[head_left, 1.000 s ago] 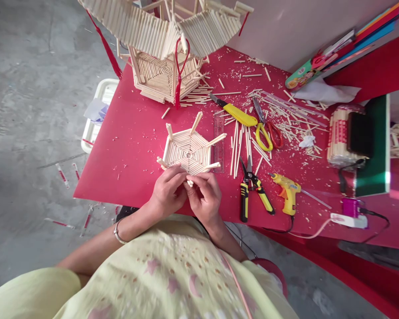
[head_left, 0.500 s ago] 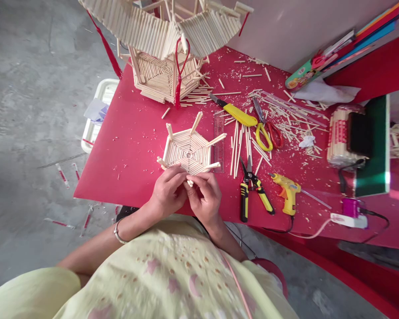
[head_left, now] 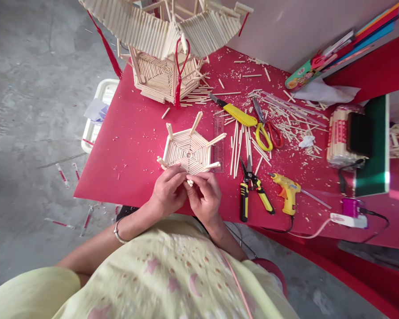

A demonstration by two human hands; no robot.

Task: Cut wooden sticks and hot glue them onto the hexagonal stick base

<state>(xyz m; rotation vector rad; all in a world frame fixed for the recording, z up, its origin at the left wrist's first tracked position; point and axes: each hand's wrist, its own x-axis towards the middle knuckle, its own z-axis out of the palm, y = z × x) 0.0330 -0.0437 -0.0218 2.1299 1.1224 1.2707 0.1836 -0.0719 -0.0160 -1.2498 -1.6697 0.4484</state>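
Note:
A hexagonal base of wooden sticks (head_left: 177, 144), with short upright posts at its corners, lies on the red table in front of me. At its near edge my left hand (head_left: 169, 188) and my right hand (head_left: 204, 195) meet, fingers pinched together. Between the fingertips shows the pale end of a short stick post (head_left: 190, 182) at the base's near corner. Both hands are closed on this post; its lower part is hidden by the fingers.
Behind the base stands a larger stick pavilion (head_left: 146, 29) with red tassels. To the right lie a yellow utility knife (head_left: 239, 114), scissors (head_left: 264, 135), pruning shears (head_left: 251, 186), a yellow glue gun (head_left: 287, 190), a clear ruler (head_left: 218, 150) and loose sticks (head_left: 237, 150). A power strip (head_left: 347, 220) sits farther right.

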